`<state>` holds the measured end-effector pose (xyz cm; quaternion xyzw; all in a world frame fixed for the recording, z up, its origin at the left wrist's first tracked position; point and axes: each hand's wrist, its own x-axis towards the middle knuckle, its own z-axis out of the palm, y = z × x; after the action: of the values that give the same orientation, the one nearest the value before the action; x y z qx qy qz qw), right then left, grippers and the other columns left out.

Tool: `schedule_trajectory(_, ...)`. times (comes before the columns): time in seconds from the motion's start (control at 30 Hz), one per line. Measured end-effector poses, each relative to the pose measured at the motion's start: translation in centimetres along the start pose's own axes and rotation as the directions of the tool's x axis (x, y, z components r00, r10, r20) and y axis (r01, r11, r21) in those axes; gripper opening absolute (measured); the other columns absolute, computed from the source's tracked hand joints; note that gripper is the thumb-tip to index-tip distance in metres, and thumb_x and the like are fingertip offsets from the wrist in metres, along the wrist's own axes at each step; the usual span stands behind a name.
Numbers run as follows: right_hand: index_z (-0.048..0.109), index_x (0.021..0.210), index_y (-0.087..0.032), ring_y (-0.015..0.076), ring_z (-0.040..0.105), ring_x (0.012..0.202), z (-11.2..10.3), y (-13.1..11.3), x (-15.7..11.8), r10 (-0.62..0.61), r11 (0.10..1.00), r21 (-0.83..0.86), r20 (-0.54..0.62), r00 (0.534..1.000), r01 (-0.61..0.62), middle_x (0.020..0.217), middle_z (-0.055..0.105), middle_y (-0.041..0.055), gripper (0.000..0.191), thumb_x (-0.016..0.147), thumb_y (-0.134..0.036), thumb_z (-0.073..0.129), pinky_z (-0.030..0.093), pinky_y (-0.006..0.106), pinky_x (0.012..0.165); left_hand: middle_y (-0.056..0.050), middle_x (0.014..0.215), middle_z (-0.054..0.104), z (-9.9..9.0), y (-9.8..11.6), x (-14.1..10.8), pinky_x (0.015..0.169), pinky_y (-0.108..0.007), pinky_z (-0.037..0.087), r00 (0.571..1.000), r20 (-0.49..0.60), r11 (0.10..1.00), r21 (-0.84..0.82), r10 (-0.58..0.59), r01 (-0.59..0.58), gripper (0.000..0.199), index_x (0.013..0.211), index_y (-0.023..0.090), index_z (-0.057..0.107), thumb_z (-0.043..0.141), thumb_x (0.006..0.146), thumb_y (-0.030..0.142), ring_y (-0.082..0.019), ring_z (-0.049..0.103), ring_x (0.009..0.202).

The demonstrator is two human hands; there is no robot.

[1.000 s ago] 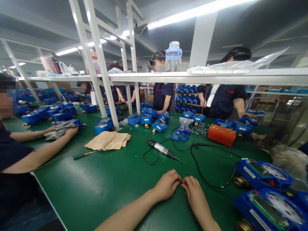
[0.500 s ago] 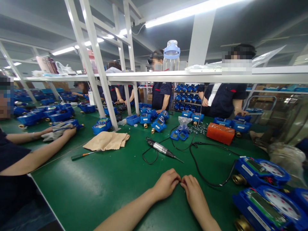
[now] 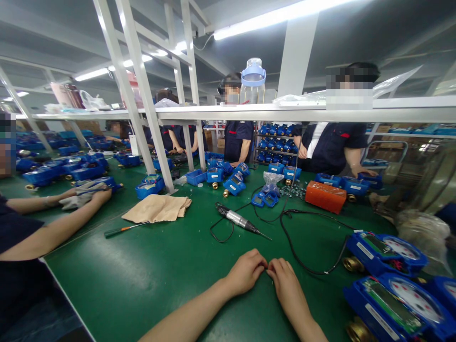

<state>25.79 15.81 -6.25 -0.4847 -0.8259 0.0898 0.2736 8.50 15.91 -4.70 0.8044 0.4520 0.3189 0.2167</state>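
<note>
Low over the green bench (image 3: 142, 285), my left hand (image 3: 247, 271) and my right hand (image 3: 285, 281) meet fingertip to fingertip. Both are closed in a pinch, fingers curled together. Whatever lies between the tips, if anything, is too small or hidden to make out. Just beyond them lies an electric screwdriver (image 3: 240, 221) with its bit pointing toward my right hand. To the right of my hands sit blue water meters with brass fittings, one farther back (image 3: 386, 251) and one nearer (image 3: 395, 308), their circuit boards and dials showing.
A tan cloth (image 3: 158, 208) and a green-handled screwdriver (image 3: 121, 230) lie left. A black cable (image 3: 295, 254) curves on the right, near an orange block (image 3: 326, 196) and loose small parts (image 3: 294, 191). A co-worker's arm (image 3: 60, 228) reaches in at left. A white shelf (image 3: 228, 114) spans the bench.
My hands keep the same pinched pose. The view has shifted very slightly. At the back right, a co-worker's hand has moved a little over a blue meter.
</note>
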Motion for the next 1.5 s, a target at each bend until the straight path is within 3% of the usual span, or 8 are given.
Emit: schedule_trajectory(1.5, 0.052, 0.082, -0.019, 0.0235, 0.055, 0.082, 0.16, 0.17, 0.11, -0.006, 1.000, 0.016, -0.001, 1.000, 0.006, 0.085, 0.055, 0.0040, 0.014, 0.093, -0.011, 0.053, 0.046, 0.038, 0.073, -0.004, 0.095, 0.062, 0.10, -0.14, -0.05, 0.080, -0.037, 0.054, 0.999, -0.030, 1.000, 0.005, 0.024, -0.024, 0.011, 0.095, 0.014, 0.062, 0.055, 0.092, 0.021, -0.017, 0.060, 0.089)
